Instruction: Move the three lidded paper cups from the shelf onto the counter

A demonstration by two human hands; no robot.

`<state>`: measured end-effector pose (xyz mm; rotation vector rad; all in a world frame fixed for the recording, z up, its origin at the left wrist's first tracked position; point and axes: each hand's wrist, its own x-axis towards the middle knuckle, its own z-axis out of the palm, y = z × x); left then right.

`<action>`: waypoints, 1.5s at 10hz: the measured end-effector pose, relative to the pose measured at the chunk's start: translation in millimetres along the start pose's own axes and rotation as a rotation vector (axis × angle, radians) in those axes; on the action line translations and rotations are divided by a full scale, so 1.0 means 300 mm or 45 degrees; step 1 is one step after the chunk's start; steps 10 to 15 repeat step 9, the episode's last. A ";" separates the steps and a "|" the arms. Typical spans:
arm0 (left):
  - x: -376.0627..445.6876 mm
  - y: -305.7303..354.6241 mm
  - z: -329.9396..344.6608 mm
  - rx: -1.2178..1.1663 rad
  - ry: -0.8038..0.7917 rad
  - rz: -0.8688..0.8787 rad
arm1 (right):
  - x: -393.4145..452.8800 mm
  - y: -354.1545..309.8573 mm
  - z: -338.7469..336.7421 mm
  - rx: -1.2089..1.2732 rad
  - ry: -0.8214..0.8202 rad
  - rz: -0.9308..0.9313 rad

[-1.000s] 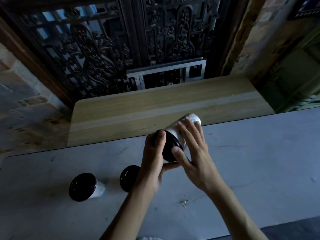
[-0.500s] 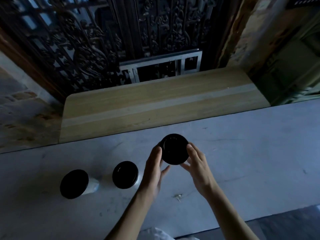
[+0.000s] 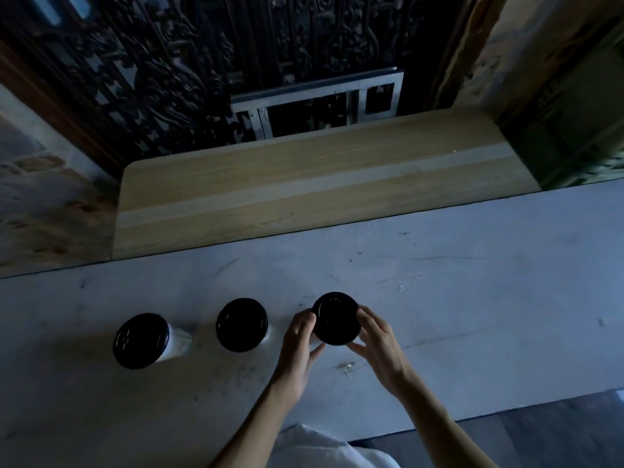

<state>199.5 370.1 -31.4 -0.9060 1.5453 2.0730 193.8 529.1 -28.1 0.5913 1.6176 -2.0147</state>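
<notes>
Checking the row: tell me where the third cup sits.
In the head view, the third cup stands on the grey counter, rightmost in the row, between the left hand and right hand.

3 upright white paper cups [image 3: 337,318] with black lids, rowed on grey counter [image 3: 472,298]

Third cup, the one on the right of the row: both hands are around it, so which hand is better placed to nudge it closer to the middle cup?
Right, probably. The right hand sits on the third cup's far side from the middle cup; the left hand fills the gap.
</notes>
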 end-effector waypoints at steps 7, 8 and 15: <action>-0.011 0.001 -0.019 -0.009 0.002 0.041 | 0.006 0.002 -0.018 -0.087 -0.010 -0.076; -0.028 0.016 -0.020 0.081 0.005 0.117 | 0.015 0.008 -0.025 -0.078 0.044 -0.070; -0.037 0.040 -0.014 0.277 0.015 0.222 | 0.013 -0.016 -0.030 -0.111 0.088 -0.149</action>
